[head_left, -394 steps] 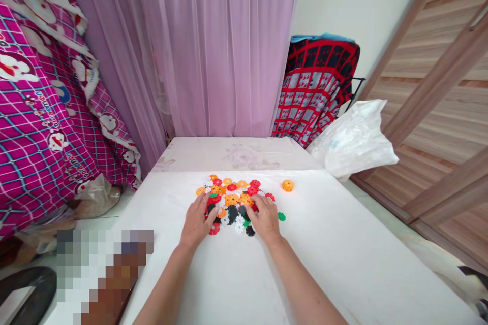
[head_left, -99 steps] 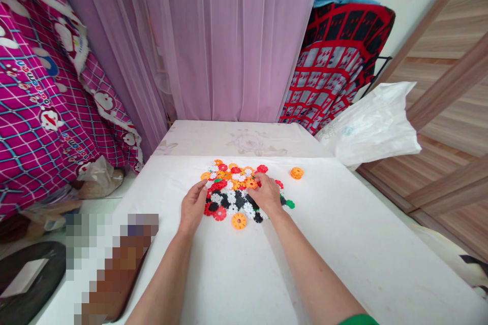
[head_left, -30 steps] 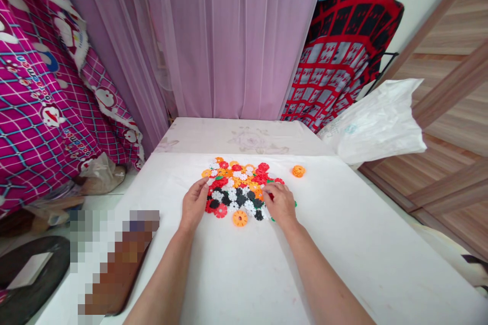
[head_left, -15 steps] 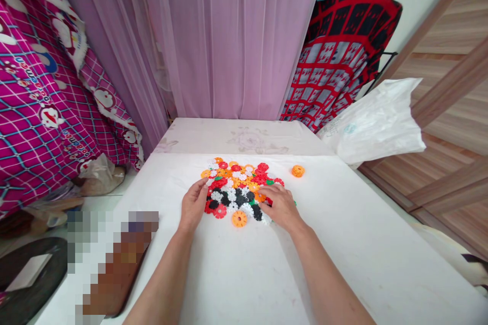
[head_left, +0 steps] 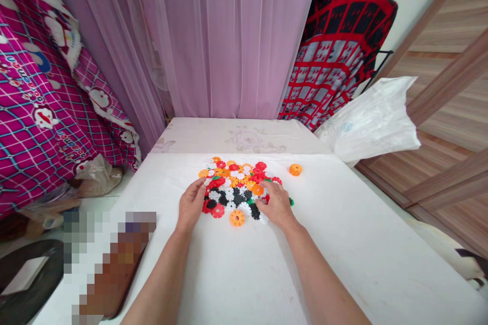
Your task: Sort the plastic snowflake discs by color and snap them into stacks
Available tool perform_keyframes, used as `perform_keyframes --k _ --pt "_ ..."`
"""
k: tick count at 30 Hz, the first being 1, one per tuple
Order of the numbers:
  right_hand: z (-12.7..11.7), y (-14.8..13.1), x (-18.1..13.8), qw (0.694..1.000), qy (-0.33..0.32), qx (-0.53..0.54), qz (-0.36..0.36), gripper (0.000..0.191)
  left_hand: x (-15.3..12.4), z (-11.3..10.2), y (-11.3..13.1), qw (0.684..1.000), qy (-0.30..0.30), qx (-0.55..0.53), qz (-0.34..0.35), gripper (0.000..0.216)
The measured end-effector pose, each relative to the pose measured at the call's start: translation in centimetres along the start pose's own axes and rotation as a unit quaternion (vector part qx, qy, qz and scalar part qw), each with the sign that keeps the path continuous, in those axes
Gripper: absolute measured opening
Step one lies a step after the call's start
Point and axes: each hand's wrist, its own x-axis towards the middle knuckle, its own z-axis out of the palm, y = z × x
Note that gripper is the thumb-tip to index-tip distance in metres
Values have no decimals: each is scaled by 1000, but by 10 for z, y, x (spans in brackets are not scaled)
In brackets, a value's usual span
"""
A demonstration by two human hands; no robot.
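Note:
A pile of small flower-shaped plastic discs (head_left: pixel 236 185) in orange, red, white, black and green lies on the white table (head_left: pixel 343 244). My left hand (head_left: pixel 191 204) rests at the pile's left edge, fingers stretched flat toward the discs. At the right edge lies my right hand (head_left: pixel 275 205), its fingers spread over the discs and touching them. One orange disc (head_left: pixel 237 218) sits alone just in front of the pile, between my hands. Another orange disc (head_left: pixel 295 169) lies apart at the back right.
A white plastic bag (head_left: pixel 371 122) sits at the table's right back corner. Behind it hangs a red and black patterned cloth (head_left: pixel 339 56). A pink curtain (head_left: pixel 229 35) is straight ahead. Pink cartoon bedding (head_left: pixel 46 106) is on the left.
My right hand has shifted slightly left along the pile's right edge over the last second. My left hand has stayed at the left edge. The discs look about the same.

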Motion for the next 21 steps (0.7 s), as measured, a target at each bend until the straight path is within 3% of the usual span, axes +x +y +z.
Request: perform_keyframes --k 11,21 --pt "-6 -7 7 995 -9 -101 -7 39 -1 1 2 1000 1 -2 -8 39" --pt "2 -1 7 996 18 -87 -5 32 0 0 1 1000 -3 13 -11 41"
